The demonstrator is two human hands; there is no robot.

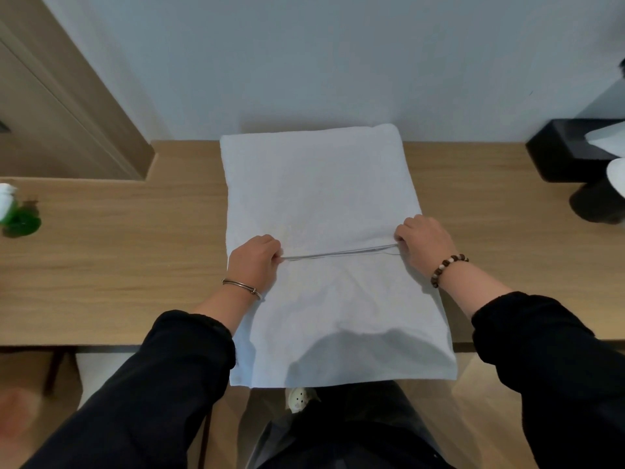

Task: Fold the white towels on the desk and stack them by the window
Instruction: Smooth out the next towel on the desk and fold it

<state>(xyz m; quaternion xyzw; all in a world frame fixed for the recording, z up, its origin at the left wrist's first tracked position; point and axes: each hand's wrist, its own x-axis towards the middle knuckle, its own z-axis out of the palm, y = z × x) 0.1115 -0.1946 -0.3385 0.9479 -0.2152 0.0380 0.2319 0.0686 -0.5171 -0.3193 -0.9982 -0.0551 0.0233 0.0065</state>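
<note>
A white towel (318, 191) lies lengthwise across the wooden desk (118, 265), its far end against the wall and its near end hanging over the desk's front edge. A folded edge runs across its middle. My left hand (255, 260) pinches the left end of that edge. My right hand (424, 243) pinches the right end. Both hands rest on the towel with fingers curled round the cloth.
A green bottle with a white cap (15, 211) stands at the desk's left edge. A black tissue box (571, 150) and a dark round object (595, 204) sit at the right. A wooden door frame (77, 96) is at the back left.
</note>
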